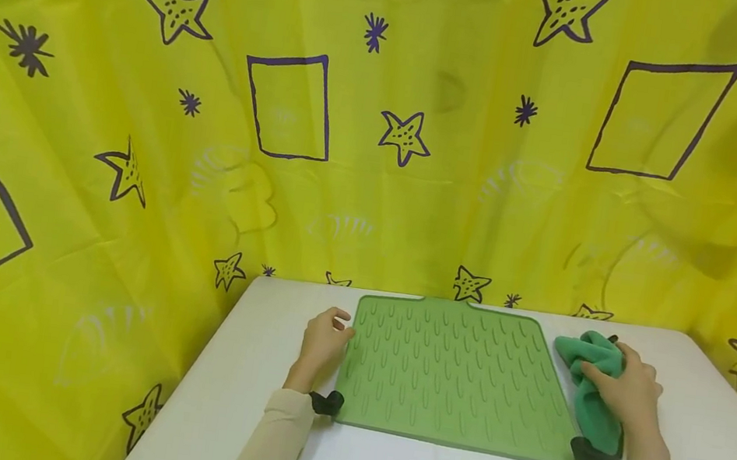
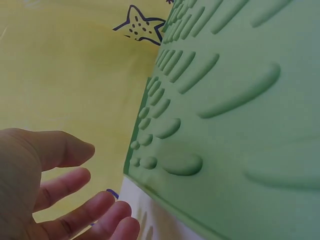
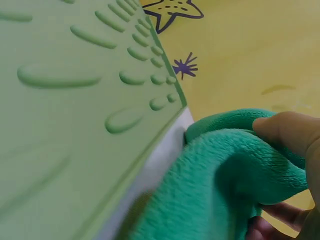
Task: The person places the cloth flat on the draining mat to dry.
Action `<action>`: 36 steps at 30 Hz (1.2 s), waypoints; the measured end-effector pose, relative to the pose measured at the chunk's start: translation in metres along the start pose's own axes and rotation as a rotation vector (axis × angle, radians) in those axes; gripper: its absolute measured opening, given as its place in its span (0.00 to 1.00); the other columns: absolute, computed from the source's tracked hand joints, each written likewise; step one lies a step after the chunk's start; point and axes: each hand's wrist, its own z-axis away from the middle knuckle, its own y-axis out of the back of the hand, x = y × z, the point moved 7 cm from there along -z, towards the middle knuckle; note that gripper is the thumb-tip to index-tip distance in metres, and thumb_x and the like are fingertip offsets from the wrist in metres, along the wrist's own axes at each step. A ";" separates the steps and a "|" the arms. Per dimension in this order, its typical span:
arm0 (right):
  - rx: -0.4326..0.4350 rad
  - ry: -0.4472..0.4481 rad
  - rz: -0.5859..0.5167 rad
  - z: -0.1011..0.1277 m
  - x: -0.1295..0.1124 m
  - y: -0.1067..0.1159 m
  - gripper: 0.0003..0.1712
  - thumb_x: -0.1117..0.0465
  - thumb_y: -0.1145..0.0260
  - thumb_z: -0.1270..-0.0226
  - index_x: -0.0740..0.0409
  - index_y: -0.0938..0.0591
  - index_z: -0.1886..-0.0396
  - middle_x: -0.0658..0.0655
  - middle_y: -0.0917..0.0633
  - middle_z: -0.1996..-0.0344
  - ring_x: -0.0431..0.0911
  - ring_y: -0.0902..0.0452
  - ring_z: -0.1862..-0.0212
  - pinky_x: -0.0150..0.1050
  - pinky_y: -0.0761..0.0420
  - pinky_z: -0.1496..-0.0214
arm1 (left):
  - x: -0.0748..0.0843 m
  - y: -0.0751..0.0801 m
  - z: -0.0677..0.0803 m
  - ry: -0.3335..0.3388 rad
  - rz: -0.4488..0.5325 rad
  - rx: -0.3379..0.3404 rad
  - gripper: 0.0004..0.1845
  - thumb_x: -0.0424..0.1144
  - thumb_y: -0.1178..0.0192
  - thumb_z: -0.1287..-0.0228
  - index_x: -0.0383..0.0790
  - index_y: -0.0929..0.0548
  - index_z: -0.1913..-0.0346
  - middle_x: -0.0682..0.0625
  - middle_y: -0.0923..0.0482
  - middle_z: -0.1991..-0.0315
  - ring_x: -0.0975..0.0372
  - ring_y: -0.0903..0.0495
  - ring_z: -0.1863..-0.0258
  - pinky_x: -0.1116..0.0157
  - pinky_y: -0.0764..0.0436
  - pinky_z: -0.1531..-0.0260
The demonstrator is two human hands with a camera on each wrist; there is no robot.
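Note:
A light green ribbed mat (image 1: 455, 368) lies flat on the white table (image 1: 236, 368), also filling the left wrist view (image 2: 235, 100) and the right wrist view (image 3: 65, 100). My left hand (image 1: 323, 338) rests beside the mat's left edge, fingers (image 2: 80, 210) loosely spread and holding nothing. My right hand (image 1: 629, 388) lies at the mat's right edge and grips a bunched teal cloth (image 1: 592, 375), whose fleecy folds (image 3: 220, 190) show up close under my thumb (image 3: 287, 132).
A yellow sheet with purple stars and squares (image 1: 356, 118) hangs close behind and to both sides of the table. White tabletop (image 1: 714, 436) shows to the right of the cloth and in front of the mat.

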 end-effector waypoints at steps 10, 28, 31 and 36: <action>-0.048 -0.005 0.026 -0.002 0.006 -0.008 0.43 0.49 0.42 0.22 0.77 0.44 0.25 0.91 0.37 0.41 0.78 0.36 0.46 0.69 0.29 0.52 | -0.006 -0.007 0.004 0.031 -0.064 -0.065 0.18 0.37 0.31 0.38 0.41 0.15 0.45 0.47 0.14 0.65 0.58 0.18 0.69 0.60 0.20 0.66; 0.102 0.011 -0.022 0.002 -0.004 0.014 0.27 0.55 0.44 0.21 0.72 0.27 0.34 0.84 0.27 0.40 0.80 0.32 0.42 0.71 0.31 0.46 | -0.010 -0.007 0.006 -0.002 -0.140 -0.068 0.18 0.26 0.32 0.44 0.35 0.12 0.49 0.49 0.14 0.67 0.59 0.17 0.68 0.61 0.18 0.66; 0.143 0.015 -0.060 0.004 -0.011 0.021 0.27 0.55 0.44 0.21 0.72 0.27 0.34 0.83 0.26 0.39 0.80 0.33 0.40 0.71 0.31 0.44 | -0.009 -0.008 0.006 -0.020 -0.139 -0.064 0.16 0.26 0.32 0.45 0.36 0.11 0.52 0.49 0.13 0.67 0.59 0.17 0.68 0.61 0.18 0.65; 0.177 0.026 -0.094 0.005 -0.026 0.030 0.28 0.53 0.44 0.21 0.71 0.26 0.34 0.82 0.25 0.39 0.79 0.33 0.39 0.71 0.31 0.45 | -0.009 -0.007 0.006 -0.023 -0.145 -0.055 0.15 0.26 0.32 0.46 0.37 0.10 0.54 0.50 0.14 0.67 0.59 0.17 0.68 0.61 0.18 0.65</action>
